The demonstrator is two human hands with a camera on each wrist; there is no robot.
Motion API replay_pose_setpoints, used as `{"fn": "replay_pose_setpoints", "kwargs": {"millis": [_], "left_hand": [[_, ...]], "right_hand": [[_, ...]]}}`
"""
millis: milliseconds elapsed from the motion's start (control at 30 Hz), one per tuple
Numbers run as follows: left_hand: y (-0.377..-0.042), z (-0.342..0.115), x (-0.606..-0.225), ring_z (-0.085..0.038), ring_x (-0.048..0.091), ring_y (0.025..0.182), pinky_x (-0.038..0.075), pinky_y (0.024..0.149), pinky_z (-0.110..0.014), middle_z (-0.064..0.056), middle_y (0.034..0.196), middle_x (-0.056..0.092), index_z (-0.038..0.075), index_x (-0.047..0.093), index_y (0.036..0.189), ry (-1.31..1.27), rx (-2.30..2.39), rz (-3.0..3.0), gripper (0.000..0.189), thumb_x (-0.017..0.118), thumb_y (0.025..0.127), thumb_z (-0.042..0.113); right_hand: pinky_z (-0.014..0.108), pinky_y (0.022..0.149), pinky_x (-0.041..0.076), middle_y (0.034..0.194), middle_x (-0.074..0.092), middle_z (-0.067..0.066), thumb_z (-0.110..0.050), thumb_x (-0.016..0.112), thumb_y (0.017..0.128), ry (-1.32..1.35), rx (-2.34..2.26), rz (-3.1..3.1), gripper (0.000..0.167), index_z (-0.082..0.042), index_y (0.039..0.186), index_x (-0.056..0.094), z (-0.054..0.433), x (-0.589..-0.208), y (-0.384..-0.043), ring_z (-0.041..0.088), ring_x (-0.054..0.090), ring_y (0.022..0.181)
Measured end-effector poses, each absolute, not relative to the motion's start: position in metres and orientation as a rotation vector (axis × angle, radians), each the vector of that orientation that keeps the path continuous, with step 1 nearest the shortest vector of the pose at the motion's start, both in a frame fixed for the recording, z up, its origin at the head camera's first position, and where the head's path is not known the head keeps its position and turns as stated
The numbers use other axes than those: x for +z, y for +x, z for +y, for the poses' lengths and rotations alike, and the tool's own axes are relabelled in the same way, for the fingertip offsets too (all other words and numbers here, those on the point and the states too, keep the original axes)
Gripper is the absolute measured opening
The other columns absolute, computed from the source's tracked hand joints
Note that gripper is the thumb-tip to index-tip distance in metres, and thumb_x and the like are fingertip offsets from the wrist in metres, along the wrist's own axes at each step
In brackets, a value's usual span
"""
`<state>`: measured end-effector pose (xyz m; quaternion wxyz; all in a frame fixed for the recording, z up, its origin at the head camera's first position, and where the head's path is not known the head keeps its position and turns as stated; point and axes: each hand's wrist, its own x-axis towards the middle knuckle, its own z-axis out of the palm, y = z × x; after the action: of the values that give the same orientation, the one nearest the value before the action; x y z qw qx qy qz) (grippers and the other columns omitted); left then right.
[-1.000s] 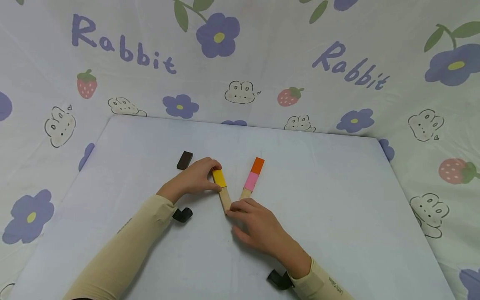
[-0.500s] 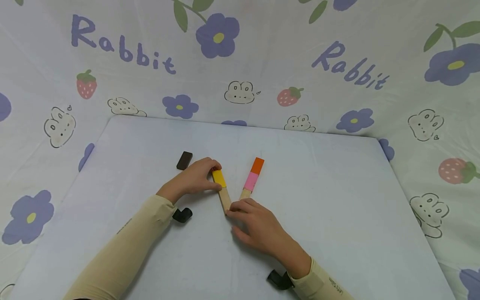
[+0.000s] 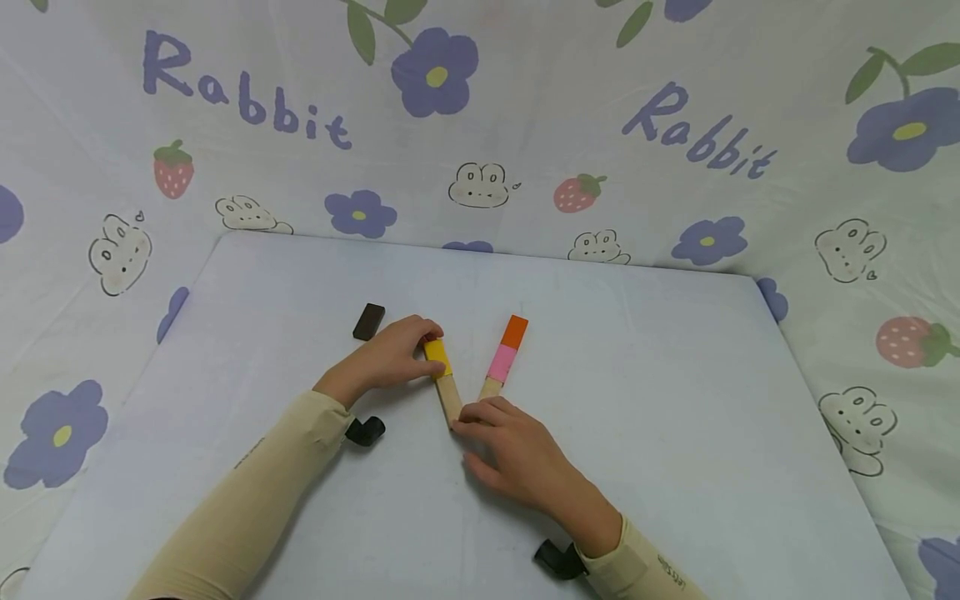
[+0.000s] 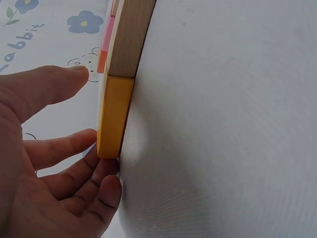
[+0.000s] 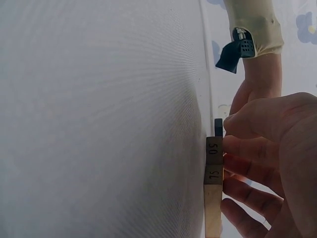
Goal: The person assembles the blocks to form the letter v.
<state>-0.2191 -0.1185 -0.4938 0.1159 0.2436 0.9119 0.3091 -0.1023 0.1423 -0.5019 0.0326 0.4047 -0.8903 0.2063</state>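
Note:
My left hand [image 3: 390, 354] is at a yellow block [image 3: 437, 357] that lies end to end with a plain wooden block [image 3: 449, 400]. In the left wrist view its fingertips [image 4: 91, 136] touch the yellow block's far end, while the thumb [image 4: 69, 84] stands off its surface. My right hand [image 3: 517, 454] rests its fingers at the near ends of two block rows, which meet in a V. A pink block [image 3: 502, 363] and an orange block [image 3: 515, 332] extend the right row. Number-marked wooden ends [image 5: 214, 150] show beside the right fingers; other parts are hidden.
A dark brown block [image 3: 369, 321] lies alone behind the left wrist. Black wrist cameras [image 3: 365, 430] stick out near both sleeves, low over the white table [image 3: 675, 433]. A printed rabbit cloth [image 3: 540, 108] hangs behind and at the sides.
My left thumb has shifted slightly up the yellow block, away from its joint with the wooden one. The right hand and the other blocks stay in place.

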Motion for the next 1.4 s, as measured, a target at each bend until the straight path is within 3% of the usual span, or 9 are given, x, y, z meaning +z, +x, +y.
{"fn": "replay_pose_setpoints", "kwargs": {"millis": [333,1400], "left_hand": [[-0.221,-0.12,-0.498,-0.029,0.06,0.116,0.048,0.108,-0.046,-0.014,0.126,0.065,-0.004,0.063,0.141,0.751,0.91,2.689,0.056,0.079,0.099,0.03],[-0.217,-0.139,-0.489,-0.035,0.056,0.128,0.048,0.11,-0.051,-0.017,0.142,0.059,0.0,0.058,0.15,0.663,1.033,2.775,0.059,0.076,0.103,0.031]], "right_hand": [[0.035,0.104,0.053,0.131,0.067,-0.002,-0.018,0.083,0.095,1.241,0.637,-2.753,0.039,-0.011,0.133,0.079,0.142,-0.502,-0.103,0.015,0.057,0.127],[0.035,0.104,0.054,0.13,0.067,-0.002,-0.018,0.083,0.095,1.239,0.618,-2.749,0.039,-0.012,0.133,0.079,0.141,-0.506,-0.102,0.015,0.057,0.126]]}}
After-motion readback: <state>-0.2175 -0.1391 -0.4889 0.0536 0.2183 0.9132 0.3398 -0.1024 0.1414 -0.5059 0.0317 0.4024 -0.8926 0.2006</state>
